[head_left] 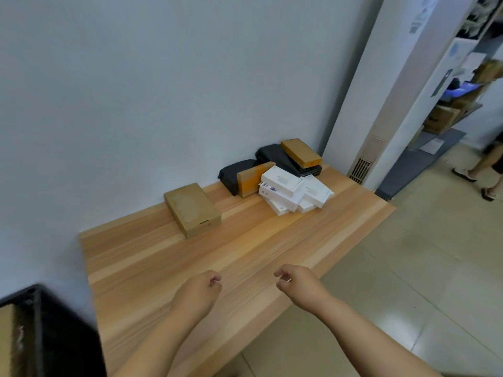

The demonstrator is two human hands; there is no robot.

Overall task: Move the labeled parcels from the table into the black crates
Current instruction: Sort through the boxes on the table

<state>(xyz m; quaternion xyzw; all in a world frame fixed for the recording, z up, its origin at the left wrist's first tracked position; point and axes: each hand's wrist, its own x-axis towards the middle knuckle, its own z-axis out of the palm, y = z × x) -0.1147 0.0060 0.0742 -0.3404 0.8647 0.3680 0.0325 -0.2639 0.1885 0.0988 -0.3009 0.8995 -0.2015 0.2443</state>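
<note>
Looking down through the head camera, I see a light wooden table (245, 240) set against a pale grey-white wall (136, 91). My left hand (200, 291) and right hand (295, 285) hover over the near part of the tabletop, well apart from each other, fingers loosely curled and holding nothing.

The parcels lie along the far edge by the wall. A plain brown cardboard box (192, 209) sits alone toward the left. Further right is a cluster: a black parcel (234, 174) with an orange-brown box (251, 179) leaning against it, a heap of white boxes (292, 191) stacked unevenly, and behind them a second black parcel (275, 156) bearing another orange-brown box (300, 153).

A black crate (54, 336) shows at the lower left corner, beside the table; its contents are too blurred to tell.

Right of the table stands a white floor-standing unit (402, 91) with a vent grille near its base. The floor (422, 268) is pale tile. Shelving (446, 115) with cartons and a person's legs (487, 164) appear at the far right.
</note>
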